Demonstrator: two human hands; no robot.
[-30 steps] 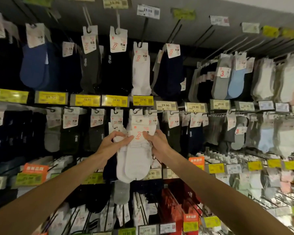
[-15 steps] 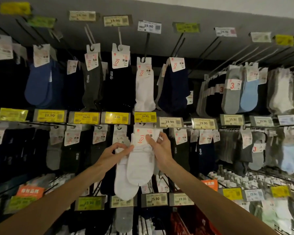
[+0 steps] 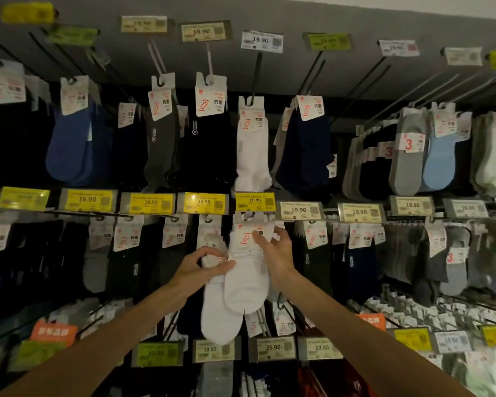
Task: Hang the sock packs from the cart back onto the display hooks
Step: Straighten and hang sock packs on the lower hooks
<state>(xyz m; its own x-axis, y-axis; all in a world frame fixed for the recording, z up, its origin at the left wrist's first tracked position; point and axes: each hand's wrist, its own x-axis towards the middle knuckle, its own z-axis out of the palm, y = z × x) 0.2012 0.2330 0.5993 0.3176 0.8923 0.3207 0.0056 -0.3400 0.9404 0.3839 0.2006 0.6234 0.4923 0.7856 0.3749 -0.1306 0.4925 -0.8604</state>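
The left hand holds the white sock pack by its side. The right hand pinches its card. The card top is up at the hook. If the hole misses the hook, the pack could fall.

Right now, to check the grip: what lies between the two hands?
In the head view, the white sock pack lies between the left hand and right hand; both hold it, the right at its card.
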